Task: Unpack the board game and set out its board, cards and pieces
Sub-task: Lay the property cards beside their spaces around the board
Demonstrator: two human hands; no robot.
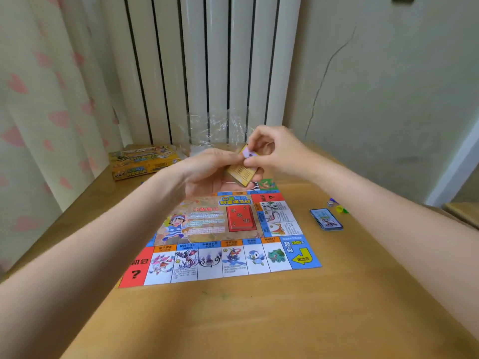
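the left hand [207,172] cups a small pack of cards [242,172] up above the board [220,244]. the right hand [272,151] fingers pinch its top corner. the cards look thin, light and slippery, so hold them by the edges. one more card stack [326,219] lies on the desk [259,320], right of the fingers, one box [142,160] left.
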